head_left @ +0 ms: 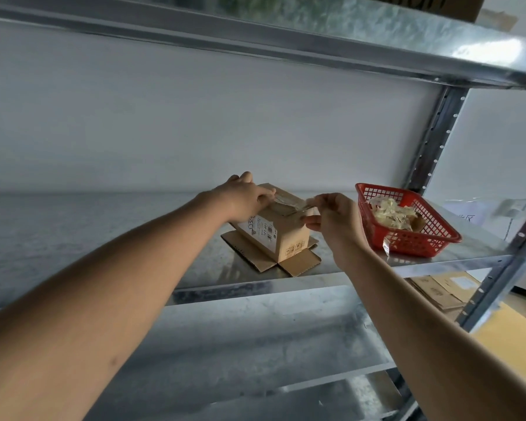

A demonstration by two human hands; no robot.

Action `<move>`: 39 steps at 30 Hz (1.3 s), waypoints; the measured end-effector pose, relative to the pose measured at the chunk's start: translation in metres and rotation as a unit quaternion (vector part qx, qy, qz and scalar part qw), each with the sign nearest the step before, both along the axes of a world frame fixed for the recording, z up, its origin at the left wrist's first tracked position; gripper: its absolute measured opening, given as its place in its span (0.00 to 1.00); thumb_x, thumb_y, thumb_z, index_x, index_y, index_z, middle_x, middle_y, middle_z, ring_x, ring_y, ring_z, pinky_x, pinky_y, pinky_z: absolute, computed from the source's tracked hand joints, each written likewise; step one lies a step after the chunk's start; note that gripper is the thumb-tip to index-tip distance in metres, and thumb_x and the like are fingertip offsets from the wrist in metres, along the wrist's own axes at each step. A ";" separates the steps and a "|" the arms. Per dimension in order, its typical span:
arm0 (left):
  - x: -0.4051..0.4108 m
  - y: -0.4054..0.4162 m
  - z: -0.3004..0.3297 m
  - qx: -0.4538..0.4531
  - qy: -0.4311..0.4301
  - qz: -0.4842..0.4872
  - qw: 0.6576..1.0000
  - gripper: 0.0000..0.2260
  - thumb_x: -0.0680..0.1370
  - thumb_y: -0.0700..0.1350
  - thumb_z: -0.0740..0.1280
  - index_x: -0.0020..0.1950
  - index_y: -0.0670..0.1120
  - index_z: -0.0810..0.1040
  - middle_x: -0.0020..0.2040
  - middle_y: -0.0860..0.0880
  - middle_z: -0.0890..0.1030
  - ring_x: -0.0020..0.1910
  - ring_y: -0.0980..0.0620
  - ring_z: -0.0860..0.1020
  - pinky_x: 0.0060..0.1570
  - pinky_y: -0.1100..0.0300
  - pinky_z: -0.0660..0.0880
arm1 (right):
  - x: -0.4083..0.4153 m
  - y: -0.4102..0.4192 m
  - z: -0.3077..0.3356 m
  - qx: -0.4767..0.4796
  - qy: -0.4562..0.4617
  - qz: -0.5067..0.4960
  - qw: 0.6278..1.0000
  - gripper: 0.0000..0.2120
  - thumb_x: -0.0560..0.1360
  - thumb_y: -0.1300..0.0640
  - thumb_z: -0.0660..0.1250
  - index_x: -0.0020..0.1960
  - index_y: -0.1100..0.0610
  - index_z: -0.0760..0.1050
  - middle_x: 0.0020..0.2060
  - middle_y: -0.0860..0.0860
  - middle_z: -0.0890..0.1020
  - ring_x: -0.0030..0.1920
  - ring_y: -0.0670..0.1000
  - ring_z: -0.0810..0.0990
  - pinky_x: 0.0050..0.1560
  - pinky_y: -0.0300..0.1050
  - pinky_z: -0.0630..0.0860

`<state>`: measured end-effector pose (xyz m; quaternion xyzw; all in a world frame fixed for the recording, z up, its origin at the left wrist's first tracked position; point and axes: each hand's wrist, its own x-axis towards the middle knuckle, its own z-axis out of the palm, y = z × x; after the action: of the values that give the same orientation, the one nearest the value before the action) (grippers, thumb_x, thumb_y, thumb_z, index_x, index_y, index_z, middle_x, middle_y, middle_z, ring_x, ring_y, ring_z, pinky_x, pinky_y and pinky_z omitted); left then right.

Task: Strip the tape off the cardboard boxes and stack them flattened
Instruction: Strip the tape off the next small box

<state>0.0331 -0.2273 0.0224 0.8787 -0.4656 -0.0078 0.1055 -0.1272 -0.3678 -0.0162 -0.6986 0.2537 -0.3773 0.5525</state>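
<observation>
Here right hand [334, 220] pinches tape [298, 206] atop box [280, 235].

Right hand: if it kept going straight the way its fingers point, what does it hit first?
The right hand points left, pinching the tape, so it would likely meet the cardboard box first, then the left hand. Depth is unclear.
</observation>
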 end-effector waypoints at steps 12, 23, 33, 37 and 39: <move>-0.025 -0.030 0.025 0.013 0.048 0.077 0.996 0.29 0.79 0.70 0.60 0.68 0.51 0.81 0.71 0.43 0.73 0.66 0.41 0.75 0.69 0.44 0.71 | -0.008 -0.007 0.019 -0.150 0.058 0.111 0.981 0.04 0.84 0.62 0.62 0.53 0.58 0.75 0.48 0.54 0.86 0.43 0.50 0.86 0.39 0.51 0.85; -0.009 -0.040 0.005 -0.075 0.159 0.089 0.980 0.28 0.77 0.62 0.72 0.73 0.52 0.77 0.70 0.44 0.74 0.67 0.42 0.75 0.68 0.49 0.73 | -0.017 -0.025 -0.008 -0.001 -0.107 0.123 0.987 0.06 0.84 0.68 0.59 0.52 0.66 0.74 0.40 0.56 0.85 0.36 0.52 0.83 0.40 0.47 0.84; -0.013 -0.039 0.013 -0.009 0.191 0.055 0.980 0.27 0.84 0.59 0.62 0.83 0.56 0.61 0.84 0.49 0.55 0.83 0.47 0.52 0.79 0.52 0.49 | -0.015 -0.058 0.016 0.038 -0.105 0.024 0.993 0.05 0.82 0.62 0.68 0.51 0.55 0.81 0.47 0.55 0.84 0.36 0.47 0.86 0.43 0.46 0.86; -0.014 -0.039 0.011 0.001 0.185 0.045 0.982 0.28 0.85 0.59 0.60 0.83 0.55 0.59 0.82 0.48 0.59 0.83 0.46 0.52 0.76 0.53 0.52 | -0.013 -0.073 0.019 -0.214 0.010 -0.053 0.975 0.04 0.75 0.52 0.77 0.47 0.43 0.86 0.50 0.47 0.80 0.43 0.42 0.81 0.46 0.34 0.76; -0.014 -0.039 0.012 0.004 0.191 0.047 0.980 0.28 0.84 0.60 0.61 0.83 0.56 0.59 0.82 0.49 0.58 0.83 0.45 0.53 0.75 0.54 0.54 | -0.013 -0.074 0.019 -0.339 0.041 -0.053 0.938 0.08 0.73 0.53 0.79 0.51 0.47 0.88 0.46 0.47 0.80 0.41 0.41 0.77 0.43 0.34 0.73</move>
<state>0.0192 -0.2667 0.0345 0.8822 -0.3952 -0.1724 0.1891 -0.1400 -0.4422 0.0025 -0.8449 0.1704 -0.4404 0.2513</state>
